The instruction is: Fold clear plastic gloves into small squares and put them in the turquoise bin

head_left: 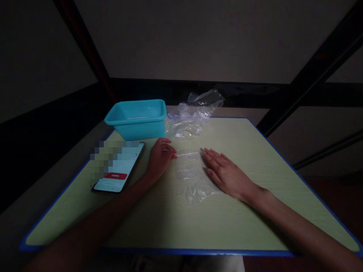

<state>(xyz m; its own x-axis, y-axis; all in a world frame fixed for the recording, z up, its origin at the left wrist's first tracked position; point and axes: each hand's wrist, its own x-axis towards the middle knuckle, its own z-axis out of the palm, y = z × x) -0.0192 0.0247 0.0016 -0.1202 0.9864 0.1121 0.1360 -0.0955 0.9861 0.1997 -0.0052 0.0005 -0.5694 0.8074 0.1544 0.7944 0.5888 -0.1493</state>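
Observation:
A thin clear plastic glove (188, 173) lies spread on the table between my hands. My right hand (225, 170) rests flat at its right side, fingers stretched out and pointing to the upper left. At the left side of the plastic is my left hand (161, 156), its fingers curved and slightly apart, the fingertips near the plastic's edge. Whether they touch it is too small to tell. Beyond my hands, more crumpled clear plastic (187, 129) lies in a loose pile toward the back edge.
A turquoise plastic basin (141, 128) stands at the back left of the blue-edged table (170, 226). A phone (116, 175) with a lit screen, partly pixelated, lies left of my left hand. Dark metal bars slant behind the table on both sides.

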